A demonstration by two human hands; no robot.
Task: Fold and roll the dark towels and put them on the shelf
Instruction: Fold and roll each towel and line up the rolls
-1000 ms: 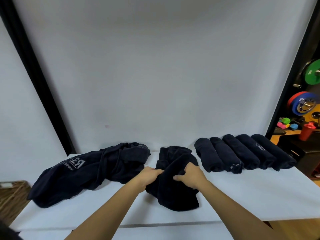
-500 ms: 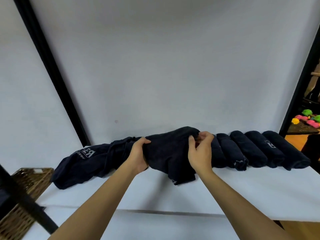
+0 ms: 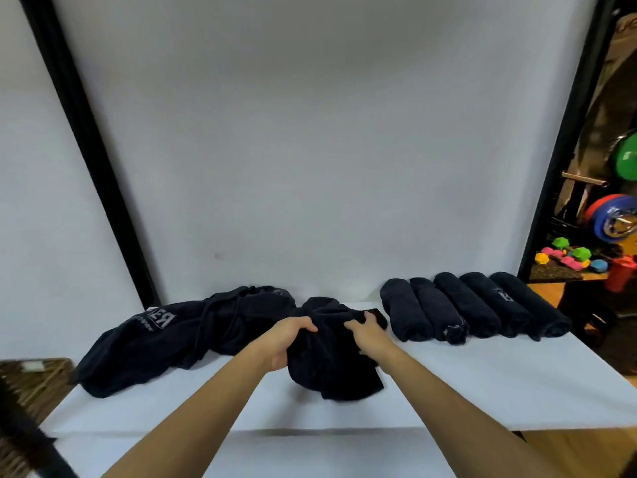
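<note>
Both hands gripping crumpled towel
Left hand and right hand clutch dark towel, bunched, unrolled, on shelf.

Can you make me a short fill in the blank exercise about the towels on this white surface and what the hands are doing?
1. The rolled towels lying side by side on the white surface number ____.
2. The crumpled towel is gripped by ____ hands, the left hand and the right hand.
3. The heap of unfolded towels lies to the ____ of the crumpled towel.
4. The unfolded heap bears lettering in the colour ____.

Missing words: five; both; left; white
</note>
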